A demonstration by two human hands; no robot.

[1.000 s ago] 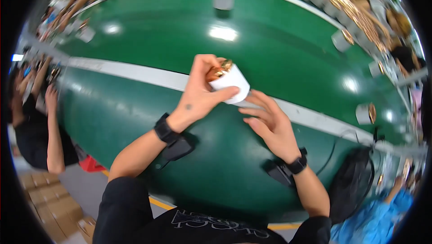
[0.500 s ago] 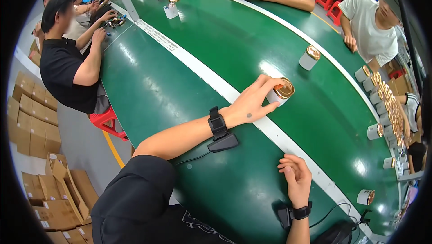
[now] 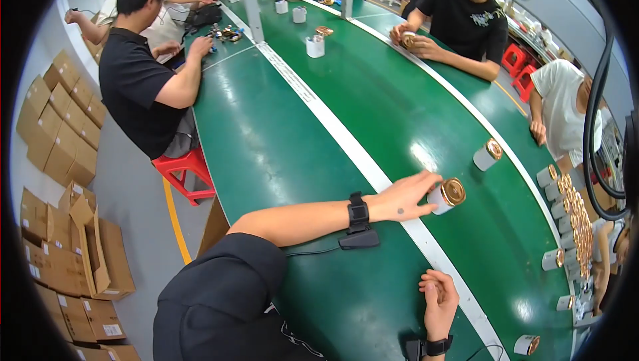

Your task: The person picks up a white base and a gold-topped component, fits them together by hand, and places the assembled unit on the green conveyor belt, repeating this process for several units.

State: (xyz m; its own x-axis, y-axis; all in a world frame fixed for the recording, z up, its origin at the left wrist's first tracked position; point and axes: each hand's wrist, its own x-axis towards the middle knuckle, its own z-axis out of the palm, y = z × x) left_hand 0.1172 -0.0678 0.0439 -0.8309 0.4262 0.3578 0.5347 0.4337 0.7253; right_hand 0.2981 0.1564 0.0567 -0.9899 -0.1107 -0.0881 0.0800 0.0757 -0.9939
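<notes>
My left hand (image 3: 407,198) reaches over the white strip at the edge of the green belt. Its fingers are spread at the near-left side of a white canister with a shiny copper-coloured top (image 3: 447,196). The thumb and fingertips are at the canister's side, and the whole top shows. Whether they touch it is hard to tell. My right hand (image 3: 439,301) is low over the near green table (image 3: 346,288), its fingers curled loosely together with nothing visible in them. Black straps with small boxes are on both wrists.
Another copper-topped canister (image 3: 488,154) stands farther along the belt (image 3: 386,105). Many more (image 3: 574,221) crowd the right edge. An uncapped white canister (image 3: 315,46) stands far off. Co-workers sit around; one (image 3: 459,25) handles a copper-topped piece. Cardboard boxes (image 3: 106,254) and a red stool (image 3: 186,171) are left.
The view has shifted. My left hand's fingers have drawn back from over the canister's top to its side. My right hand remains loosely curled.
</notes>
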